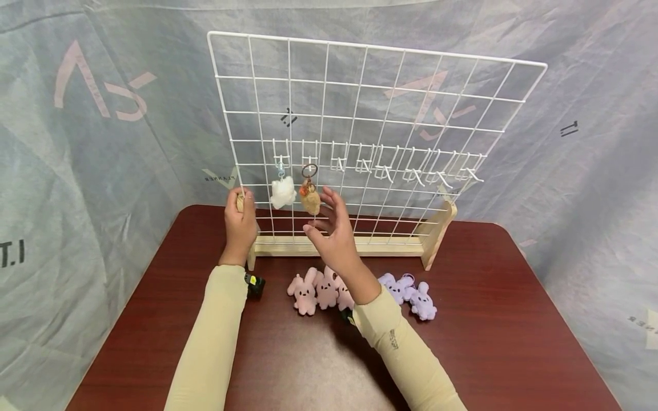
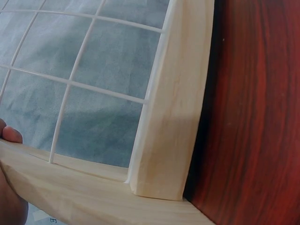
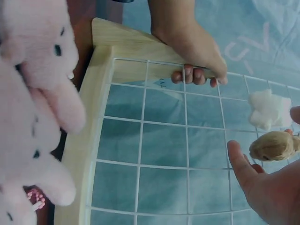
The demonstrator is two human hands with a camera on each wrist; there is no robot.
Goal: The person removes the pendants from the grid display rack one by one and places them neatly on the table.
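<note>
My left hand (image 1: 240,225) grips the wooden side post at the left of a white wire grid rack (image 1: 360,83); in the right wrist view its fingers (image 3: 199,76) curl round the post. Beside a tan plush keychain (image 1: 311,201), my right hand (image 1: 334,231) has its thumb and fingers spread and loosely bent; whether a fingertip touches the plush, I cannot tell. The tan plush hangs by a dark ring from the second hook from the left. To its left, a white plush keychain (image 1: 283,193) hangs from the first hook.
Several white hooks (image 1: 384,171) line the grid further right. Pink bunny plushes (image 1: 305,297) lie on the dark red table (image 1: 298,365) before the rack, partly behind my right forearm. Purple bunny plushes (image 1: 423,301) lie to their right. A wooden foot (image 1: 439,234) supports the rack's right end.
</note>
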